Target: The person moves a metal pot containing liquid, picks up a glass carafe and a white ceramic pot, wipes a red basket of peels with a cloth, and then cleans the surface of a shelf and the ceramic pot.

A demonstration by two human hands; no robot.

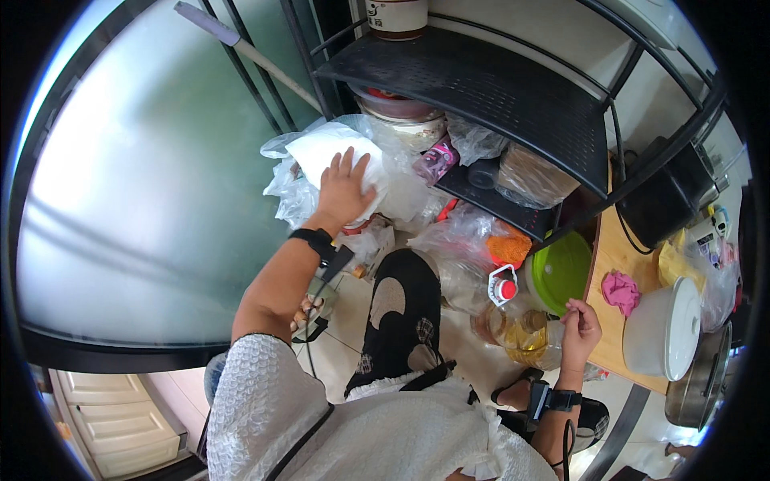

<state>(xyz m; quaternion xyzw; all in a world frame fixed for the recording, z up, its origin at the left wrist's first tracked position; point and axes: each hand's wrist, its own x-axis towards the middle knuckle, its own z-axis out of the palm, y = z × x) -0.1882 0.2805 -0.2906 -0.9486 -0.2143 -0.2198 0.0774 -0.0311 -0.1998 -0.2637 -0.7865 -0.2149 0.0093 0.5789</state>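
My left hand lies flat with its fingers spread on a white sheet or bag, on top of a heap of clear plastic bags. Behind the heap, on the lower part of a black metal rack, stands a round tub with a bowl on top. My right hand is loosely curled beside the edge of a wooden table, with nothing visible in it. Below it on the floor is a bottle of yellow oil. A handled bottle with a red cap stands close by.
A frosted glass panel is at left. The rack holds a pink-printed pack and a wrapped brown block. A green-lidded bucket stands beneath. On the table are a pink cloth and a white lidded container. Eggs sit near my left elbow.
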